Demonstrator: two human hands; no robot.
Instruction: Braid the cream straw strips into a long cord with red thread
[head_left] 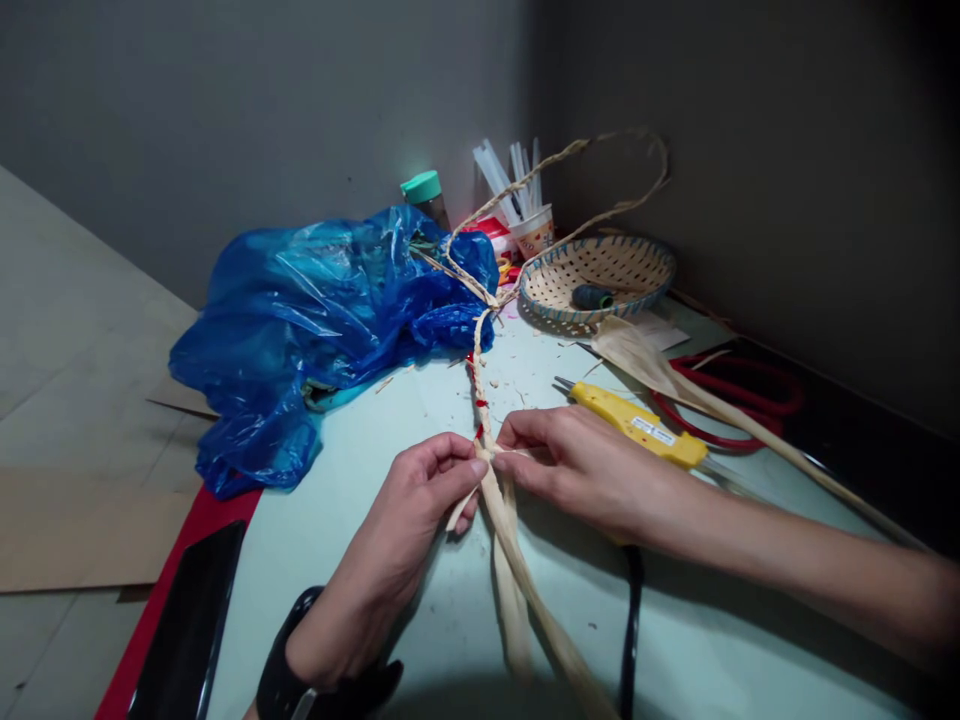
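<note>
A pale braid of flat plant fibre (481, 370) runs from the middle of the table towards me, with bits of red along it. At its near end my left hand (431, 485) pinches the braid between thumb and fingers. Opposite, my right hand (559, 455) pinches a fibre strand at the same spot. Loose long strands (517, 560) hang from there to the table's near side. Beyond the braid, a twisted cord loop (559, 155) of like material stands up. Fingers partly hide the crossing of the strands.
A blue plastic bag (330, 300) lies left. Behind are a green-lidded jar (424, 188), a cup of clear sticks (534, 232) and a woven basket (637, 262) holding a thread spool (592, 297). Right lie a yellow glue gun (637, 425) and red-handled scissors (780, 395); a phone (187, 620) lies front left.
</note>
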